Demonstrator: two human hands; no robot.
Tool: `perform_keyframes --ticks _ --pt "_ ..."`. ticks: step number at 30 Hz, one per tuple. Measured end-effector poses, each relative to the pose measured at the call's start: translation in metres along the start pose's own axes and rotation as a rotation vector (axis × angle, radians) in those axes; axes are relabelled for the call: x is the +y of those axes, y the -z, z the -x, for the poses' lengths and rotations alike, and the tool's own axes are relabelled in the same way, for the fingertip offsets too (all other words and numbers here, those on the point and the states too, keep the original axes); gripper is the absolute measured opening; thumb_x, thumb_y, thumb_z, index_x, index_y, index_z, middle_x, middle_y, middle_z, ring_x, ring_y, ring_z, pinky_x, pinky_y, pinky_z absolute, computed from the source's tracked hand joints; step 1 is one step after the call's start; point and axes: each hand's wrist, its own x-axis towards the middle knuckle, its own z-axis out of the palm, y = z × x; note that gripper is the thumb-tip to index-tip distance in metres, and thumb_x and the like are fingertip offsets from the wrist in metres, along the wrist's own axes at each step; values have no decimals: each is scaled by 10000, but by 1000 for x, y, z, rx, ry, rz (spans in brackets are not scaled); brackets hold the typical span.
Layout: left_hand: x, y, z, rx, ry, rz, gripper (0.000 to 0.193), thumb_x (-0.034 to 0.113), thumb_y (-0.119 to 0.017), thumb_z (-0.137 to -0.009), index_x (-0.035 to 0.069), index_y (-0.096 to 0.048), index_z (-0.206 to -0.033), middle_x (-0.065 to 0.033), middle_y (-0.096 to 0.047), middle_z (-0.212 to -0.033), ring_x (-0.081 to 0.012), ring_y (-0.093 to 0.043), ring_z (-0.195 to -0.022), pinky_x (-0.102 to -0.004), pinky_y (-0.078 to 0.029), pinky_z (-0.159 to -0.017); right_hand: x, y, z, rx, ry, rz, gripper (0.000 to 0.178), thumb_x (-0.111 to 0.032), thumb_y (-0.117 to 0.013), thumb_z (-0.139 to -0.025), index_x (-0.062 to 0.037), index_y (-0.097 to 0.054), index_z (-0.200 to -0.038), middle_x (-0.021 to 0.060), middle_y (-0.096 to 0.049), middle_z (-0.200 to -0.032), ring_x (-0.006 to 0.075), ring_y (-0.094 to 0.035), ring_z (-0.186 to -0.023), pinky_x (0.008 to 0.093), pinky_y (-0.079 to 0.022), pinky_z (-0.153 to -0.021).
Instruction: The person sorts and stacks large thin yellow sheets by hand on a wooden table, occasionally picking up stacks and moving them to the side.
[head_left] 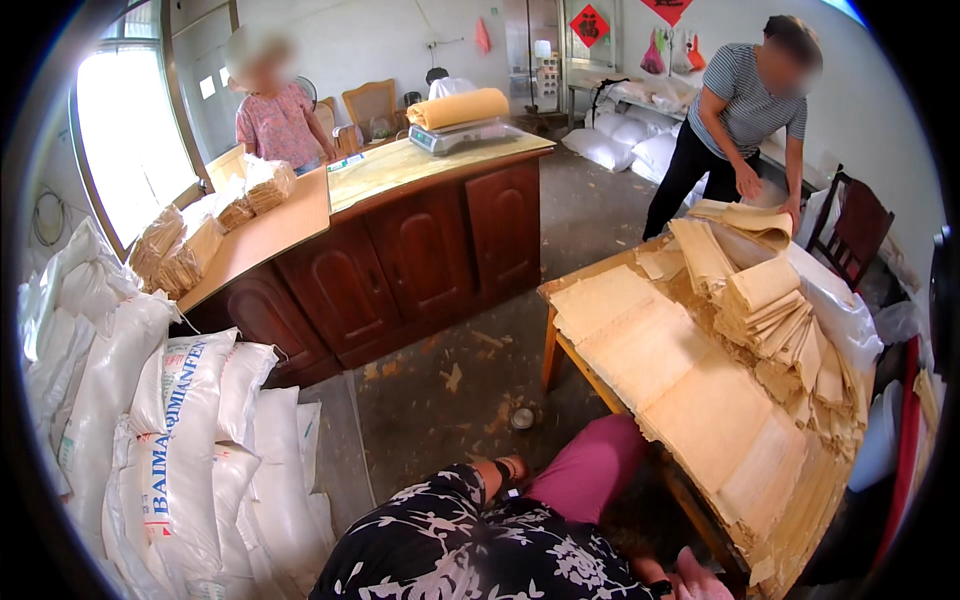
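Black-banded right hand (697,578), only partly visible

1 downward head-height fisheye view

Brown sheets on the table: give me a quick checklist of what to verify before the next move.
1. Front row of sheets lying flat on the table: ok.
2. Folded bundles stacked neatly: not ok; they lean and fan out behind the front row.
3. Left hand apart from the sheets: ok; it is in front of the body, left of the table.
4. Right hand free: cannot tell; it is blurred at the bottom edge.
5. Far end free of other hands: not ok; the co-worker is reaching in over the sheets there.
6. Floor free of litter: not ok; pale scraps lie on it.
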Motion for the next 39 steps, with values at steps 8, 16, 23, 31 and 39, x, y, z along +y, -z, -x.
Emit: perform_keyframes --ticks 8,16,23,31,39 --pt "1 -16 -77 -241 162 44 278 247 -734 -782 186 -744 -1053 -64 -695 -1101 -370 -607 -1065 -671 -461 -821 16 1 14 44 -62 -10 402 -138 -553 -913 -11 -554 -1295 145 -597 -1293 259 -567 -1190 355 -434 -1030" --pt "3 -21 -86 -153 159 35 260 206 -721 -805 154 -740 -1059 -66 -645 -1179 -351 -603 -1021 -650 -480 -737 19 0 13 48 -57 -6 404 -137 -558 -912 -7 -554 -1295 146 -598 -1290 258 -568 -1189 354 -435 -1030" --pt "26 16 -10 -29 21 81 216 228 -654 -814 115 -753 -970 -162 -687 -1030 -358 -654 -859 -591 -513 -688 22 -12 18 62 -44 -25 407 -136 -562 -910 -3 -553 -1294 146 -599 -1288 257 -569 -1189 353 -436 -1030" --pt "23 176 92 370 19 266 233 179 -524 -847 49 -705 -913 -144 -695 -824 -299 -680 -761 -405 -544 -690 -92 55 70 451 187 -680 299 -172 -579 -966 32 -630 -1179 99 -701 -1055 174 -659 -958 297 -520 -869" --pt "75 316 155 696 7 1718 400 396 -525 -984 35 -613 -1131 -77 -682 -886 -145 -652 -757 -268 -532 -609 -219 157 109 1025 414 -257 194 -86 -596 -911 16 -674 -1056 104 -713 -969 233 -679 -896 300 -528 -812"
